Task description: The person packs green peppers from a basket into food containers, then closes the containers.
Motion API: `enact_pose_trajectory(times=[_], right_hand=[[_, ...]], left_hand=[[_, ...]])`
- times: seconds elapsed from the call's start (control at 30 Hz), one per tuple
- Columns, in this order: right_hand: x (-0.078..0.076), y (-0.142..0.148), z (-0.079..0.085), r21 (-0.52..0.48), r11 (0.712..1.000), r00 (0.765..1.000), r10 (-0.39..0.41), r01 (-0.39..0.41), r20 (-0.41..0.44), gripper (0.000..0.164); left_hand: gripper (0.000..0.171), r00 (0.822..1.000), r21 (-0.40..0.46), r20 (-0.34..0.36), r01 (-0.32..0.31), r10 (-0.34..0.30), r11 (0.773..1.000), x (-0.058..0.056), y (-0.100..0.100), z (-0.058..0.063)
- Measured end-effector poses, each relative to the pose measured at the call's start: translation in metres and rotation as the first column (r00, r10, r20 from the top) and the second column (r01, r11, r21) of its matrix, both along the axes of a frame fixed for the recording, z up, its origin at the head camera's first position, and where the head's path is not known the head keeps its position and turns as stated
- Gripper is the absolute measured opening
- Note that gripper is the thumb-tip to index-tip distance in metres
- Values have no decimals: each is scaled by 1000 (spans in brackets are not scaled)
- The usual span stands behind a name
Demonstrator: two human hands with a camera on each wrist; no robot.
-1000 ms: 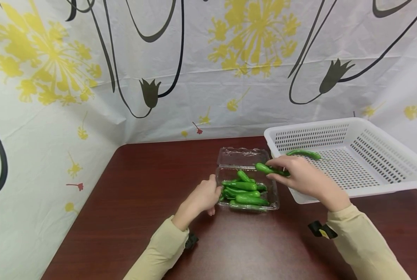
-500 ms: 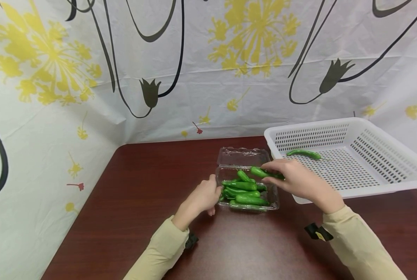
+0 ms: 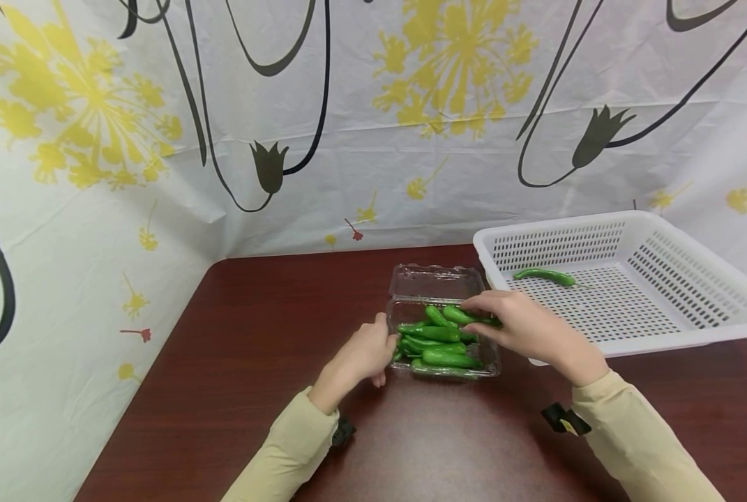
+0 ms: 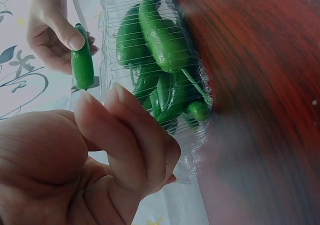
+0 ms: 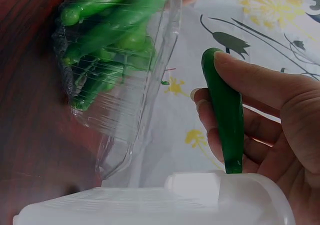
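A clear plastic clamshell box (image 3: 491,364) with several green chili peppers (image 3: 443,357) inside stands with its lid folded back. At its left side, my left hand (image 3: 363,348) has curled fingers and appears to pinch the rim; its fingertips meet the rim in the left wrist view. My right hand (image 3: 520,324) grips one green chili pepper (image 5: 224,107) between thumb and fingers. In the head view this pepper hovers over the box's back right part, its far end hidden by the hand. Whether it touches the peppers below cannot be made out.
A white perforated plastic basket (image 3: 718,338) stands to the right, close beside the box, with one green chili pepper (image 3: 544,277) inside. A dark red wooden table (image 3: 273,335) carries everything. Behind hangs a patterned white cloth (image 3: 348,139).
My right hand has moved left and slightly downward with its pepper, from the basket's near left edge to over the box. The left hand and the box have stayed in place.
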State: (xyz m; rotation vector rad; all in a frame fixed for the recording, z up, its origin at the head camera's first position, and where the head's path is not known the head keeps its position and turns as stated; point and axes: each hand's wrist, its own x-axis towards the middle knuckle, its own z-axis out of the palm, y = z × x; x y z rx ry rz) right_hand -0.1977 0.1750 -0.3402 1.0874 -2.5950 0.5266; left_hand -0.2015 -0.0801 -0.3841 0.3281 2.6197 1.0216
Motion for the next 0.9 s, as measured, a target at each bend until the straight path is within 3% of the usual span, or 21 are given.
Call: enact_pose_trajectory(times=[0.4, 0.9], right_hand=[[0, -8, -8, -1, 998, 998, 57, -58, -5, 28], [4, -17, -13, 76, 997, 998, 21, -26, 57, 29]], left_hand=[[51, 1000, 10, -2, 6, -6, 1000, 1, -1, 1], [53, 1000, 14, 5, 6, -6, 1000, 1, -1, 2]])
